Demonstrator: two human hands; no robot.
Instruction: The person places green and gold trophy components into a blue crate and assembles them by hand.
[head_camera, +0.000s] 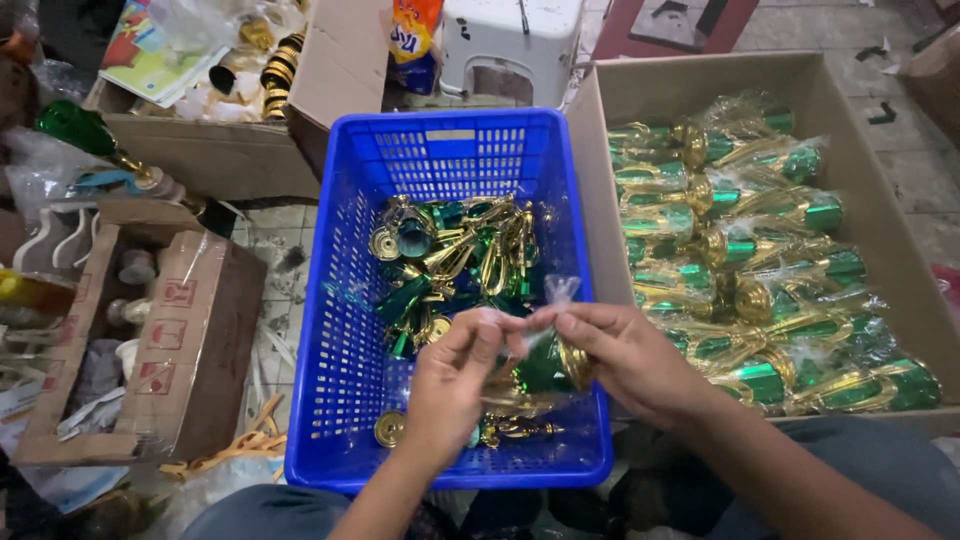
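Over the near end of a blue plastic basket (345, 330), my left hand (452, 385) and my right hand (625, 355) both pinch the top of a clear plastic bag (553, 300). A green and gold trophy piece (548, 372) sits inside that bag, hanging between my hands. Loose green and gold trophy parts (455, 255) lie piled in the basket's middle. A gold round cap (389, 428) lies on the basket floor near my left wrist.
A cardboard box (900, 260) at the right holds several bagged green and gold trophies (740, 260). Another open cardboard box (200, 150) with gold parts stands at the back left, a smaller carton (190, 350) at the left, and a white plastic stool (510, 45) behind the basket.
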